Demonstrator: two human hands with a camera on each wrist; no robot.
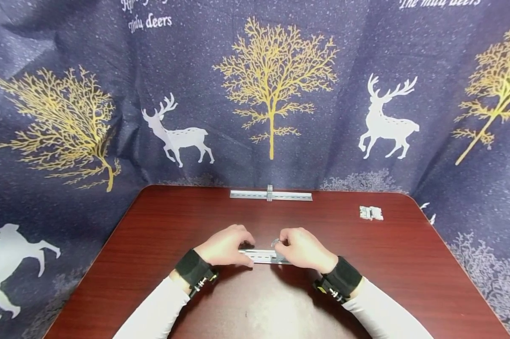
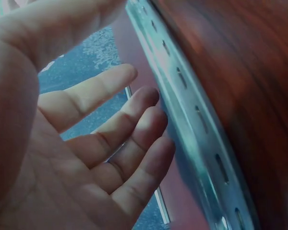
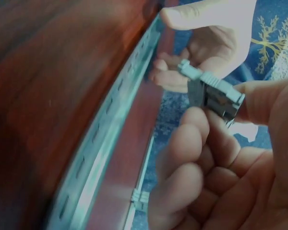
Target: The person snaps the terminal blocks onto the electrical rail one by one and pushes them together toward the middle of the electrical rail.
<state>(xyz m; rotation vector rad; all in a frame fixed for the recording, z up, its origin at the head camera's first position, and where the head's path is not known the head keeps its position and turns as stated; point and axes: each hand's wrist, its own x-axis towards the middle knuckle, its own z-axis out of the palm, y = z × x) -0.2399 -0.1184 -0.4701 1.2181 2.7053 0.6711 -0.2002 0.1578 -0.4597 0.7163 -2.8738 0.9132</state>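
A slotted metal DIN rail (image 1: 261,257) lies crosswise on the table in front of the person. My left hand (image 1: 226,246) is at its left end, thumb on the near side and fingers on the far side. In the left wrist view the loosely bent fingers (image 2: 151,120) are right beside the edge of the rail (image 2: 201,115), with nothing between them and the thumb. My right hand (image 1: 305,248) pinches a small grey terminal block (image 3: 218,91) between thumb and fingers. In the head view this block overlaps the right part of the rail.
Farther back, a second DIN rail (image 1: 248,194) carries a grey block (image 1: 269,193) near its middle. Pale grey terminal blocks (image 1: 371,213) lie at the back right of the red-brown table (image 1: 162,216). A dark blue cloth (image 1: 238,165) with deer and trees hangs behind the table.
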